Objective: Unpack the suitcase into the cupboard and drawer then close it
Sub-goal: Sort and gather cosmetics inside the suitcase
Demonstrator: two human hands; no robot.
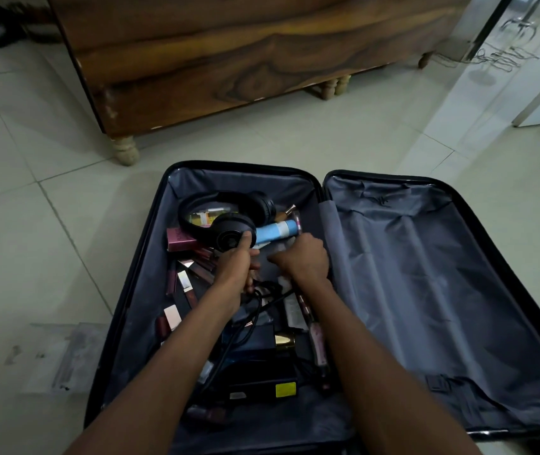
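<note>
Open suitcase (459, 198) and cupboard (229, 60) (wooden) on tiled floor (32, 192).

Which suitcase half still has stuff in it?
The left half of the suitcase, where both hands are: it holds headphones, boxes and cables. The right half shows only grey lining and a strap.

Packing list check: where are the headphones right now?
In the suitcase's left half, far end, beside the blue tube; the left hand grips the headphones.

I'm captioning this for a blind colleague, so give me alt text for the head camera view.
A person's left hand grips black headphones over an open suitcase on a tiled floor, while the right hand closes on something hidden among cosmetics and cables. A wooden cupboard stands behind.
</note>
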